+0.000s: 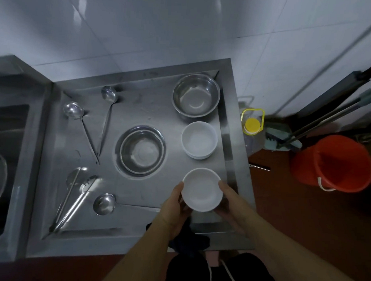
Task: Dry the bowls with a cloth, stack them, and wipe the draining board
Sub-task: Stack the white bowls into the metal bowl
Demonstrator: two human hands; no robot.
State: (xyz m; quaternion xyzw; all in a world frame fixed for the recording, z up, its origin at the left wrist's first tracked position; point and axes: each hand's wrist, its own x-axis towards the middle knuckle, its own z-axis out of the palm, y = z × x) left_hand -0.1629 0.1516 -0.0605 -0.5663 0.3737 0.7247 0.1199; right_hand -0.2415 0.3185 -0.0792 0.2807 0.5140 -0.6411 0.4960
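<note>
White bowl [201,190] btwn L hand [176,205] & R hand [232,200], both grips clamped on it.

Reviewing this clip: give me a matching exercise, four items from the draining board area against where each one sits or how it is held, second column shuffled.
Items
1. near white bowl
2. far steel bowl
3. red bucket
4. dark cloth

Places or states
A. on the floor, right of the draining board
B. held between the left hand and right hand
C. at the board's front edge, partly under the left wrist
D. back right corner of the board

Pairs: 1-B, 2-D, 3-A, 4-C
</note>
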